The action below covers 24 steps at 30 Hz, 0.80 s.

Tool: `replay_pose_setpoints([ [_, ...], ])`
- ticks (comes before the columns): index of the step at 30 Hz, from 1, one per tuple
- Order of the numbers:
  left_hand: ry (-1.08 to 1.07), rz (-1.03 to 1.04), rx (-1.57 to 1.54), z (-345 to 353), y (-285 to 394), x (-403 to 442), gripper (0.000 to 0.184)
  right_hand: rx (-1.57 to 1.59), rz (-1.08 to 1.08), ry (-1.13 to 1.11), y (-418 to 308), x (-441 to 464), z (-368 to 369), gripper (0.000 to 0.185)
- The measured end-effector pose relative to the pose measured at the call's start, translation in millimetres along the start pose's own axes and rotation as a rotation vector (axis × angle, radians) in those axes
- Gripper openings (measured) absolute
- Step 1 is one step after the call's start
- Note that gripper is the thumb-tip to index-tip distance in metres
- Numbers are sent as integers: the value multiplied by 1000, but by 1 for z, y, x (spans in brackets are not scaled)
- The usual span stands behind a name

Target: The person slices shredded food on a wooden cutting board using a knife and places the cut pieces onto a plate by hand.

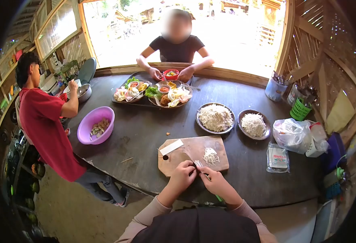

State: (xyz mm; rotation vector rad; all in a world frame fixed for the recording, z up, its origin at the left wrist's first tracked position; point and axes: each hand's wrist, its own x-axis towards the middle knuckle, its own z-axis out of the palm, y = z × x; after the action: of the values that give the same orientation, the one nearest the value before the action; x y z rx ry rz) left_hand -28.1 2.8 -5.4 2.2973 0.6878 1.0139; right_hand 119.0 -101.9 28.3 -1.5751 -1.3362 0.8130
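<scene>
A wooden cutting board [220, 142] lies on the dark table before me. Over its near edge, my left hand [183, 175] is closed, its fingertips pinching a pale piece whose cut end [197, 163] shows between my hands. My right hand [217, 183] is closed around a knife; its green handle [219, 198] shows below the palm, and the blade is mostly hidden. A flat white block [171, 147] rests at the board's upper left. To the right of my fingers sits a small heap of white matchstick shreds [211, 156].
Beyond the board stand two plates of white shreds [215, 116] [254, 124]. A purple basin [111, 128] is at left, dishes of food [172, 97] at the back. Plastic bags [289, 133] and a green basket [300, 109] stand right. One person works at left; another sits opposite.
</scene>
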Motion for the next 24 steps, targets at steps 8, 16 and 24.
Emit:
replay_pose_setpoints([
  [8,-24,-17,-12,-2,3,1,13,-21,58,-48,-2,3,-3,26],
  [16,-40,-44,-3,-1,1,0,12,-34,111,-59,-14,-1,-3,28],
  [24,13,6,27,-1,4,-1,11,-25,93,-45,-8,-5,-4,29],
])
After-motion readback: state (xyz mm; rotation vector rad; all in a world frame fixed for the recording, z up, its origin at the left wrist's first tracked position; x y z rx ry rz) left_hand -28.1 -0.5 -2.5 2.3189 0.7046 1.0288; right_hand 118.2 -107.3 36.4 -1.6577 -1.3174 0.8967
